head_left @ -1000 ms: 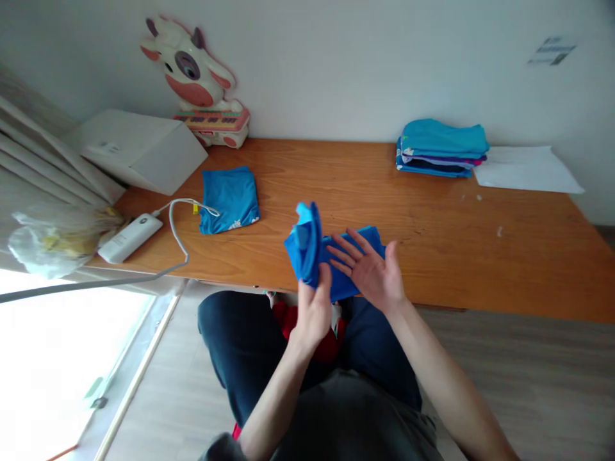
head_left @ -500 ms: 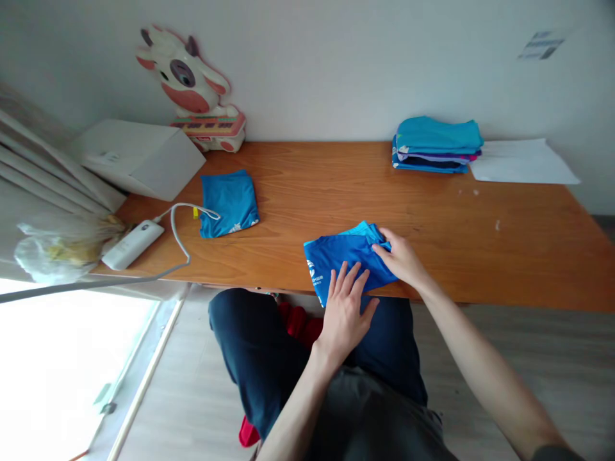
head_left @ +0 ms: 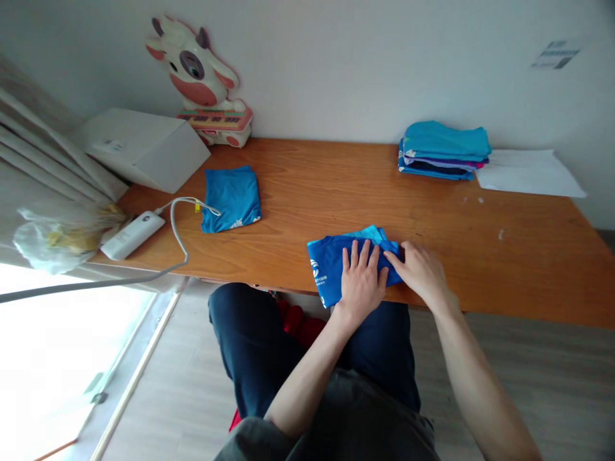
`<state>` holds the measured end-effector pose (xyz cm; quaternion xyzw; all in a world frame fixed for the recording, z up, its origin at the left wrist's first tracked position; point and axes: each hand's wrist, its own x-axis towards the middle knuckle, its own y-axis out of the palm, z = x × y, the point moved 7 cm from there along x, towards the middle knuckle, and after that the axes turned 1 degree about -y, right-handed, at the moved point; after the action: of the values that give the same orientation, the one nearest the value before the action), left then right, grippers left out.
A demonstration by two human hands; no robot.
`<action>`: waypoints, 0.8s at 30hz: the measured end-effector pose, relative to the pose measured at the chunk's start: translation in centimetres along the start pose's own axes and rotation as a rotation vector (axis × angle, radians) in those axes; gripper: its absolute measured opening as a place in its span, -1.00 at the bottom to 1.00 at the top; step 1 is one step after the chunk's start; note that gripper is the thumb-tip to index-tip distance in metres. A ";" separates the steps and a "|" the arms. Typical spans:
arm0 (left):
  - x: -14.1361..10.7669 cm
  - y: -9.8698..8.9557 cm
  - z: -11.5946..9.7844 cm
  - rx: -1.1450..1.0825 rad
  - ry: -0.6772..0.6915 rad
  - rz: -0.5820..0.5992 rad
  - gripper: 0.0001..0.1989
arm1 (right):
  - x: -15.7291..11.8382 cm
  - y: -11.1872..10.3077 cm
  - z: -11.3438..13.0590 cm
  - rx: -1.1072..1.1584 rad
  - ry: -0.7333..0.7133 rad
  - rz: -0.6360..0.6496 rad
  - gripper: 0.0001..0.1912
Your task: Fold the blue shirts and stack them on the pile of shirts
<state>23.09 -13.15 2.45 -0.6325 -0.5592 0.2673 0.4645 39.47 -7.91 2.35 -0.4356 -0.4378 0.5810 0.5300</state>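
A folded blue cloth [head_left: 331, 256], with a lighter blue layer showing at its far edge and white print at its left end, lies at the table's front edge. One corner hangs slightly over that edge. My left hand [head_left: 362, 282] rests flat on top of the cloth, fingers stretched and spread. At the cloth's right end is my right hand [head_left: 425, 272], its thumb touching the fabric and standing apart from the bent fingers. Farther left lies another folded blue cloth [head_left: 231, 198]. A stack of folded blue and purple cloths [head_left: 444, 144] sits by the wall.
On the wooden table [head_left: 307, 186], a white sheet of paper [head_left: 528, 171] lies beside the stack. A cow-shaped toy keyboard [head_left: 216, 121], a white box [head_left: 148, 150], a white power strip [head_left: 133, 235] with its cable [head_left: 180, 240], and a plastic bag [head_left: 62, 240] occupy the left side.
My left hand has moved up and right onto the middle of the cloth. My right hand has shifted right, to the cloth's edge, and loosened from its corner. The view has tilted slightly.
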 end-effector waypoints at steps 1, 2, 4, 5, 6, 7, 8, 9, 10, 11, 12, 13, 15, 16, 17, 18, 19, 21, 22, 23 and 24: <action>0.2 0.4 -0.2 0.021 0.015 0.007 -0.35 | -0.1 0.2 -0.1 0.025 0.003 0.016 -0.59; 0.2 0.8 -0.5 0.039 0.031 0.012 -0.32 | -0.2 0.3 -0.1 0.058 0.001 0.024 -0.63; -0.2 1.2 -0.8 0.060 0.067 0.019 -0.27 | -0.4 0.6 -0.2 0.150 -0.011 0.040 -0.69; -0.4 1.3 -1.0 0.064 0.083 0.020 -0.25 | -0.7 0.9 -0.3 0.209 -0.018 0.056 -0.70; -0.7 1.3 -1.1 0.064 0.099 0.023 -0.24 | -0.9 1.1 -0.4 0.274 -0.024 0.075 -0.70; -0.9 1.3 -1.3 0.061 0.115 0.026 -0.23 | -1.2 1.4 -0.6 0.343 -0.027 0.087 -0.70; -1.1 1.4 -1.5 0.055 0.130 0.030 -0.21 | -1.6 1.6 -0.9 0.419 -0.029 0.082 -0.70; -1.2 1.4 -1.6 0.048 0.142 0.033 -0.20 | -2.0 1.7 -1.3 0.500 -0.031 0.056 -0.69; -1.4 1.4 -1.8 0.040 0.150 0.035 -0.18 | -2.4 1.8 -1.8 0.588 -0.030 0.019 -0.65; -1.4 1.4 -1.9 0.032 0.157 0.037 -0.16 | -2.7 1.9 -2.4 0.678 -0.026 -0.016 -0.59; -1.5 1.4 -2.1 0.024 0.163 0.039 -0.15 | -3.1 2.0 -3.1 0.757 -0.018 -0.038 -0.50; -1.5 1.5 -2.3 0.017 0.172 0.041 -0.14 | -3.4 2.3 -3.7 0.819 -0.011 -0.038 -0.41; -1.5 1.7 -2.9 0.000 0.208 0.056 -0.14 | -3.9 2.6 -4.7 0.864 -0.016 -0.002 -0.27; -1.5 1.9 -3.2 -0.012 0.229 0.067 -0.14 | -3.9 2.6 -5.0 0.854 -0.036 0.018 -0.22; -1.3 2.0 -3.4 -0.026 0.246 0.078 -0.14 | -3.9 2.4 -5.1 0.833 -0.065 0.034 -0.18; -1.1 2.1 -3.6 -0.043 0.256 0.088 -0.13 | -3.8 2.1 -5.2 0.810 -0.097 0.041 -0.15; -0.8 2.2 -3.7 -0.061 0.259 0.096 -0.12 | -3.6 1.7 -5.3 0.790 -0.126 0.043 -0.13; 0.1 2.1 -3.7 -0.104 0.259 0.112 -0.11 | -3.0 1.0 -5.5 0.758 -0.156 0.033 -0.16; 0.5 1.9 -3.6 -0.125 0.264 0.120 -0.10 | -2.6 0.6 -5.7 0.745 -0.156 0.017 -0.21; 1.0 1.6 -3.5 -0.141 0.268 0.120 -0.12 | -2.2 0.3 -6.0 0.731 -0.146 -0.007 -0.26; 1.5 1.1 -3.2 -0.149 0.267 0.110 -0.15 | -1.8 0.0 -6.5 0.713 -0.128 -0.034 -0.32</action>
<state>26.68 -12.57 3.07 -0.7247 -0.4753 0.1636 0.4713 45.91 -9.41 0.89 -0.1789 -0.2472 0.7142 0.6299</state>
